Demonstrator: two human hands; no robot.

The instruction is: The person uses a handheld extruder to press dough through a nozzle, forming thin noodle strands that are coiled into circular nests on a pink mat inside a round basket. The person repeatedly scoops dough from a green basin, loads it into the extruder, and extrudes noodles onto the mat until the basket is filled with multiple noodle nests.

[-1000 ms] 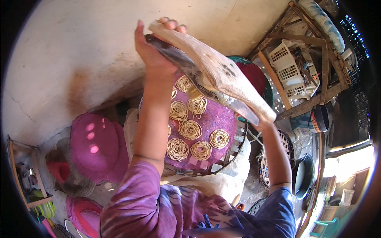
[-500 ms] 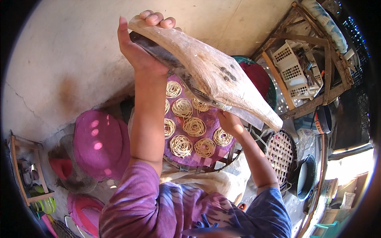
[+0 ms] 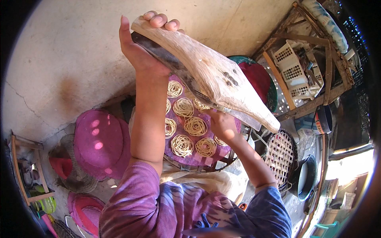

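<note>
the press [image 3: 206,77], a long wooden tool wrapped in clear plastic with a dark metal part along its underside, is held high over the mat [image 3: 190,131] and slants down to the person's right. the left hand [image 3: 141,51] grips its upper end, fingers [image 3: 158,20] curled over the top edge and thumb up on the near side, closed firmly around the wood. the right hand [image 3: 222,125] is under the lower half, closed up against the underside; how far its fingers wrap cannot be told, as the press hides them.

to do this well, i judge both hands should keep the press steady over a bare patch of the purple mat, so a fresh coil does not land on the noodle nests [image 3: 194,127] already set in rows. the free room seems to be at the mat's near and right edge.

around it: the concrete floor [image 3: 71,59]; a pink cloth mound [image 3: 101,142] to the left; a red tray in a green basin [image 3: 258,77] beyond the press; a wooden rack [image 3: 309,59] with white baskets [image 3: 295,67]; a woven bamboo tray [image 3: 279,152] and a dark pan [image 3: 305,176] to the right. the left forearm crosses the mat's left side and hides some nests, and the press itself blocks sight of the mat's far right corner.
</note>
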